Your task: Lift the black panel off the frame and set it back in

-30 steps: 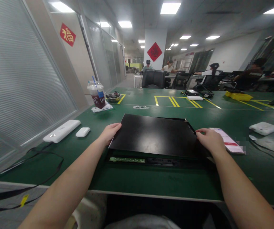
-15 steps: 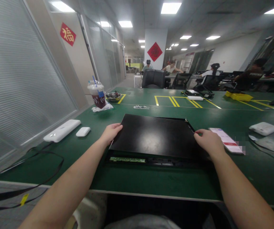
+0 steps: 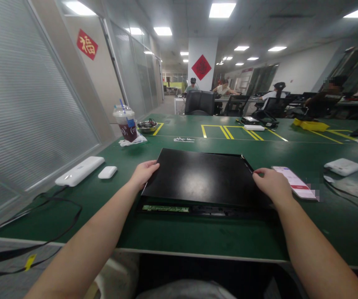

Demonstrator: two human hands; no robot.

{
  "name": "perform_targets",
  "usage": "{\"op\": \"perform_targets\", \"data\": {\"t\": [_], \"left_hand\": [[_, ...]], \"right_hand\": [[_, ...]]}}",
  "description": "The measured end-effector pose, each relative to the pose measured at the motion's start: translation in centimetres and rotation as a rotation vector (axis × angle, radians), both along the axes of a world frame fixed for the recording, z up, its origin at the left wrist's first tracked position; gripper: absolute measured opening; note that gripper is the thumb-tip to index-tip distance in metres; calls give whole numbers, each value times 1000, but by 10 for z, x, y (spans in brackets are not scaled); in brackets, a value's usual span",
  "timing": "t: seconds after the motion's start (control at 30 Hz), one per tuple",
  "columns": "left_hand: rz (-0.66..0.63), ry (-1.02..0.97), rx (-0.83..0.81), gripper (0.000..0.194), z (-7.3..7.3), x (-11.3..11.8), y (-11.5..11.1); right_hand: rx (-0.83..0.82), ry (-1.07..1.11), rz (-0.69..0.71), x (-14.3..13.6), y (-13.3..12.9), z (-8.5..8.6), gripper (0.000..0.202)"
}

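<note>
A dark, glossy LCD screen panel lies slightly askew over a black frame on the green table. My left hand grips the panel's left edge, thumb on top and fingers underneath. At the other side, my right hand is closed at the right edge, where panel and frame sit close together; its fingertips are partly hidden. Along the near side of the frame, a narrow green circuit board shows in the gap below the panel.
A phone lies right of my right hand. To the left are a white power bank, a small white case and a drink cup. Farther back sit a metal bowl and a yellow tray. People sit beyond the table.
The view has shifted very slightly. Both hands and the panel hold the same position.
</note>
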State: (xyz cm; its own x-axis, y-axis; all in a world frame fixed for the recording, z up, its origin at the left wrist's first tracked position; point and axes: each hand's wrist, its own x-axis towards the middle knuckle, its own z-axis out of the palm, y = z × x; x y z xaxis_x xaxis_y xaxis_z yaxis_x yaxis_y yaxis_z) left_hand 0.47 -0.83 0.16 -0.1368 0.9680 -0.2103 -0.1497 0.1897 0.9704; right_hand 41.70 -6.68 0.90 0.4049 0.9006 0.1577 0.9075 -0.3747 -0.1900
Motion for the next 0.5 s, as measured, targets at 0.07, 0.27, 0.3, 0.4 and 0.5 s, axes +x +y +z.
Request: {"op": "perform_targets", "data": {"t": [0.07, 0.27, 0.3, 0.4, 0.5], "left_hand": [[15, -6, 3, 28, 1, 0, 0], [10, -6, 13, 30, 2, 1, -1], [14, -4, 14, 31, 2, 1, -1], [19, 17, 12, 33, 1, 1, 0], [20, 54, 0, 33, 0, 1, 1]], "right_hand": [[6, 7, -3, 1, 0, 0, 42], [26, 43, 0, 5, 2, -1, 43], [31, 52, -5, 6, 2, -1, 42], [89, 95, -40, 13, 3, -2, 40], [165, 134, -54, 24, 6, -7, 40]]}}
